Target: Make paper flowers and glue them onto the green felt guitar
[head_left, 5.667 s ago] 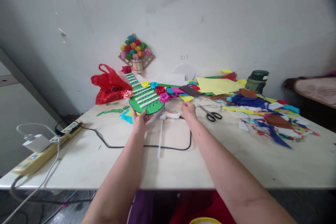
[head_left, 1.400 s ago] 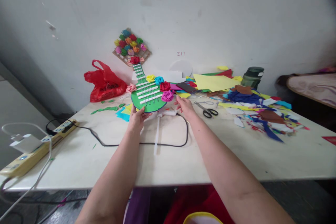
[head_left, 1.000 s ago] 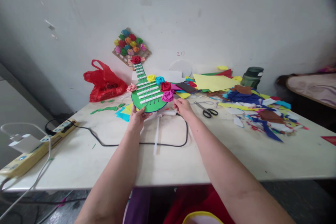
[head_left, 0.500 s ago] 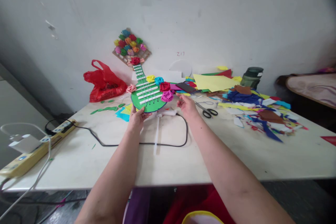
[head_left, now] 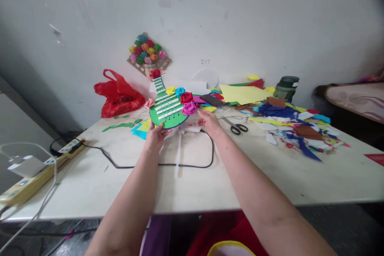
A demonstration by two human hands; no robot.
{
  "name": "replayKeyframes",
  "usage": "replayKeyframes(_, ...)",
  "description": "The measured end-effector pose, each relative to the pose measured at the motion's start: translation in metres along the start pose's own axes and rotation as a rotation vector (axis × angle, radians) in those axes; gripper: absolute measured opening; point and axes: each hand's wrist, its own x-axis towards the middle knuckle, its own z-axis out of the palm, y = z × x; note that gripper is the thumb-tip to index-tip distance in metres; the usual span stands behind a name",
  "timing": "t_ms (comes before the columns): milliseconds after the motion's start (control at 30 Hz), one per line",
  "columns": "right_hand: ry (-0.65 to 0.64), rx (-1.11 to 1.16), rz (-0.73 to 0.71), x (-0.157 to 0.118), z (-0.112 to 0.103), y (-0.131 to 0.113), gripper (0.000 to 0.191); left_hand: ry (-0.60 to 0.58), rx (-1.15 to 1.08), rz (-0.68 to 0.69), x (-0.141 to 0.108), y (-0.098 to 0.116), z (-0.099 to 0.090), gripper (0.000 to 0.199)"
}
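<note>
My left hand (head_left: 155, 137) grips the lower edge of a green paper guitar (head_left: 169, 118), thumb on its front. The guitar is held tilted back above the table, with white strips and dark strings across it. Paper flowers decorate it: a red one at the neck's top, a pink one on the left, and yellow, blue, red and magenta ones (head_left: 189, 108) on the right. Close to the magenta flower is my right hand (head_left: 208, 122), fingers loosely bent and apart; whether a fingertip touches the flower I cannot tell. Beneath the guitar lies a white glue gun (head_left: 192, 129) with a glue stick (head_left: 179, 156).
Black-handled scissors (head_left: 237, 129) lie right of my right hand, before a heap of paper scraps (head_left: 300, 128). A dark bottle (head_left: 286, 87) stands behind. At left are a red plastic bag (head_left: 120, 98), green paper leaves (head_left: 120, 126) and a power strip (head_left: 45, 172). A black cord (head_left: 129, 166) crosses the table.
My right hand has moved slightly left and down, nearer the magenta flower. The guitar has tipped a little further back, still in my left hand.
</note>
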Motion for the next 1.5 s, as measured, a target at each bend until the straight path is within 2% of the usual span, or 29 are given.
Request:
replayKeyframes(100,-0.184,-0.064,0.008,-0.003,0.003,0.000,0.033,-0.023,0.001,-0.001,-0.001,0.001,0.001,0.054)
replayKeyframes(167,-0.217,-0.131,0.038,-0.004,0.004,0.002,0.033,-0.035,0.004,-0.007,-0.002,0.001,0.002,0.053)
replayKeyframes(267,-0.171,-0.218,0.057,-0.001,0.003,0.008,0.032,-0.043,0.004,-0.015,-0.002,0.001,0.003,0.051)
replayKeyframes(433,-0.170,-0.223,-0.059,0.003,-0.001,0.010,0.035,-0.022,-0.014,-0.026,-0.002,0.000,0.002,0.049)
replayKeyframes(533,-0.169,-0.139,-0.099,0.002,-0.002,0.007,0.034,-0.002,-0.028,-0.032,-0.002,0.001,0.002,0.049)
replayKeyframes(733,0.021,0.151,-0.149,0.001,-0.004,-0.002,0.025,0.020,-0.045,-0.023,-0.004,0.003,0.002,0.047)
replayKeyframes(933,-0.055,0.301,-0.065,-0.001,-0.006,-0.010,0.022,0.010,-0.030,-0.020,-0.003,0.003,0.002,0.049)
replayKeyframes(1200,-0.016,-0.040,0.072,-0.003,0.001,0.001,0.016,0.020,-0.041,-0.034,-0.004,0.003,0.004,0.038)
replayKeyframes(1267,-0.023,-0.081,0.098,-0.002,0.003,0.003,0.023,0.021,-0.043,-0.040,-0.003,0.003,0.004,0.036)
replayKeyframes(1400,-0.032,-0.145,0.096,-0.001,0.003,0.004,0.050,0.023,-0.052,-0.062,-0.003,0.004,0.005,0.035)
replayKeyframes(1500,-0.052,-0.207,0.074,0.000,0.004,0.006,0.056,0.012,-0.059,-0.089,-0.005,0.005,0.006,0.034)
